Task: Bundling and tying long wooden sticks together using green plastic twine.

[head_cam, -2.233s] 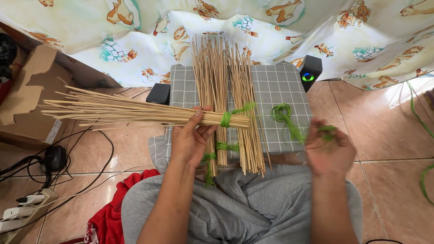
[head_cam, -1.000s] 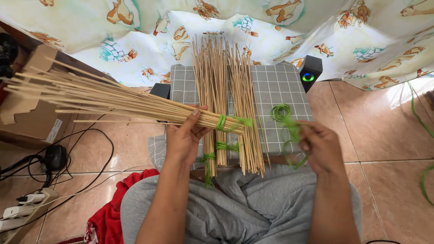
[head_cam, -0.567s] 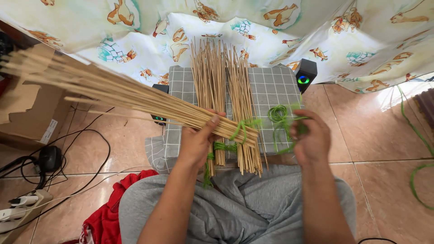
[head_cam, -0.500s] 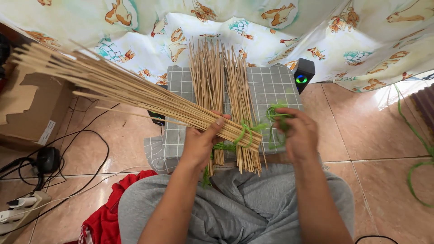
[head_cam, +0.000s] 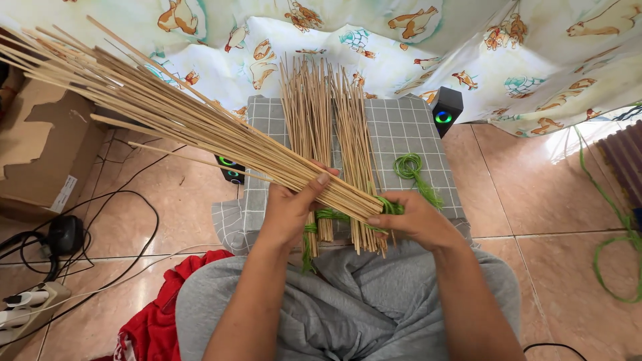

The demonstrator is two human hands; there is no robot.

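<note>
My left hand (head_cam: 289, 208) grips a thick bundle of long bamboo sticks (head_cam: 180, 120) near its lower end; the bundle fans out up and to the left. My right hand (head_cam: 413, 218) pinches a green string (head_cam: 386, 206) wrapped around that same end. Under my hands, two tied stick bundles (head_cam: 328, 134) lie upright on a grey checked cloth (head_cam: 401, 130). A loose coil of green string (head_cam: 412, 168) rests on the cloth just beyond my right hand.
A cardboard box (head_cam: 40, 157) stands at left, with black cables (head_cam: 114, 220), a power strip (head_cam: 27, 304) and a red cloth (head_cam: 164, 314) on the tiled floor. Two small black speakers (head_cam: 447, 110) flank the cloth. A printed sheet (head_cam: 414, 40) hangs behind; green string (head_cam: 612, 257) trails at right.
The held bundle has swung from level to pointing up-left. My right hand came in from the right with the green string and now meets the bundle's end.
</note>
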